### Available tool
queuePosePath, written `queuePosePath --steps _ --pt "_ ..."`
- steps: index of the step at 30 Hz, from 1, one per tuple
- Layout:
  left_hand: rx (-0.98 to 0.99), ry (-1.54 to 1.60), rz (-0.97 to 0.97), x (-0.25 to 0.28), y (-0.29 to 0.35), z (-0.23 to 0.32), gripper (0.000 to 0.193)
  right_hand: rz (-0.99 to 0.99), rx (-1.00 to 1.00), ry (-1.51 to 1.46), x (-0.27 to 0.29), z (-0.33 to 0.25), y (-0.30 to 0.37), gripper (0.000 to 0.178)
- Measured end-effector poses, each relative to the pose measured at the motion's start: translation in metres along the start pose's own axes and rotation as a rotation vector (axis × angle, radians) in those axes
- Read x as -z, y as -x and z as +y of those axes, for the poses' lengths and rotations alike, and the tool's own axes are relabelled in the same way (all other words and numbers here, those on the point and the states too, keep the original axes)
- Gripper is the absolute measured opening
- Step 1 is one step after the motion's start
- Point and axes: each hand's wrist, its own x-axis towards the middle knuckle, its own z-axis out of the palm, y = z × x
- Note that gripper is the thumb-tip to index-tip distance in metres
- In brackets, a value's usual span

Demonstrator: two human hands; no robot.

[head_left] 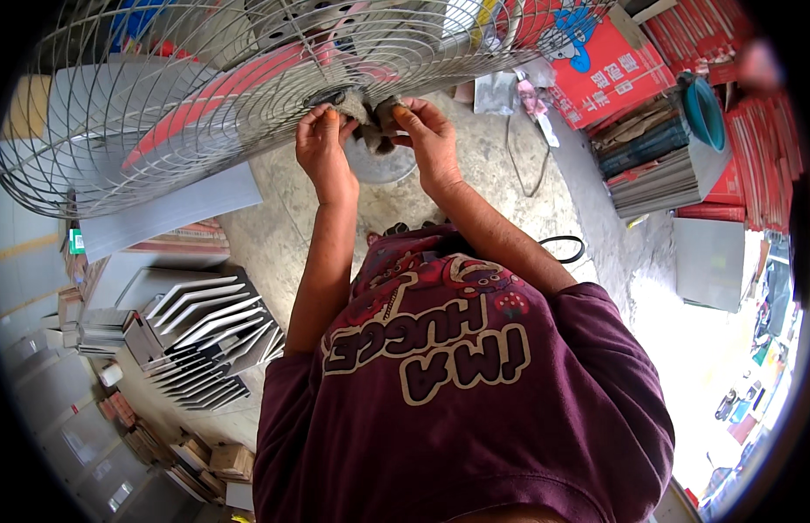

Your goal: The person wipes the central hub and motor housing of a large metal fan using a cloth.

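Both arms reach forward to a large wire-caged fan [222, 100] with red blades. Between my hands, close to the cage, is a crumpled grey-brown piece of cloth [354, 106] with a dark lower part. My left hand [326, 161] pinches its left side between thumb and fingers. On the other side, my right hand [433, 144] grips the dark right edge, fingers curled. Something orange shows at each thumb tip. Whether the cloth is a rag or a glove I cannot tell. Below it, a round grey disc, perhaps the fan's base [383, 164], is partly hidden.
Slotted rows of thin boards [209, 340] stand on the floor at left. A red printed carton [610, 70] lies at the far right, near stacked boards and a teal round container [703, 113]. A thin cord [527, 187] trails over the concrete floor [265, 227].
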Motion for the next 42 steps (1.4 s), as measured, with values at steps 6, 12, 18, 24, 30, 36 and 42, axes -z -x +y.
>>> queuePosePath --steps 6,12,18,24,30,36,42 --pt "0.071 0.11 0.106 0.029 -0.011 0.002 0.018 -0.005 0.021 -0.004 -0.001 0.002 -0.001 0.017" --pt "-0.047 0.084 -0.003 0.013 -0.005 0.027 0.015 -0.015 0.014 0.006 -0.003 -0.003 0.001 0.017" --pt "-0.041 0.02 -0.038 0.0 -0.003 0.008 0.015 -0.001 0.039 -0.005 -0.005 -0.007 0.002 0.014" --pt "0.042 0.016 0.094 0.016 -0.01 -0.009 0.016 -0.006 0.009 0.016 0.002 -0.002 0.0 0.019" --pt "-0.037 0.001 0.081 0.022 -0.01 0.019 0.017 -0.01 0.028 -0.006 0.004 -0.003 0.001 0.018" --pt "-0.083 0.032 -0.02 -0.002 -0.002 0.02 0.015 -0.004 0.021 -0.021 0.003 -0.004 0.004 0.016" --pt "0.036 0.01 0.06 -0.01 0.002 -0.001 0.016 -0.01 0.03 -0.026 0.005 -0.003 0.005 0.014"
